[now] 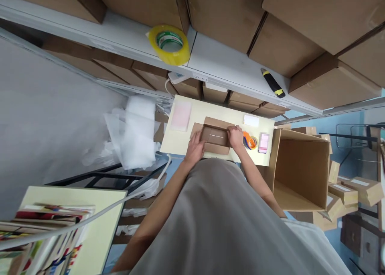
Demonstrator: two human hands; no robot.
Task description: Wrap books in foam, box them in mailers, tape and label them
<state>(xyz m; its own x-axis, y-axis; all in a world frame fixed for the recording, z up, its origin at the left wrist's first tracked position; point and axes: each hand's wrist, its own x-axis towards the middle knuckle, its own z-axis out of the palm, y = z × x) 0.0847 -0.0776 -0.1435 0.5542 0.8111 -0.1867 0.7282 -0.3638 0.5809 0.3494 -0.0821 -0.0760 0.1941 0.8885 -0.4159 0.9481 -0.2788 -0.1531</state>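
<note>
A small open cardboard box [215,135] lies on a pale yellow table [180,140], its flaps spread out. My left hand [195,147] rests on the box's left side with fingers curled over the flap. My right hand [235,137] presses on the right side, fingers bent over the edge. Both hands grip the box. An orange tape dispenser [249,141] sits just right of my right hand, with a pink item [264,142] beside it.
A large open carton [300,168] stands right of the table. A pink sheet [181,115] and white label [251,121] lie on the table. Yellow tape roll [170,44] and box cutter [273,83] rest on the shelf. Plastic wrap [132,132] piles left; books [45,231] near left.
</note>
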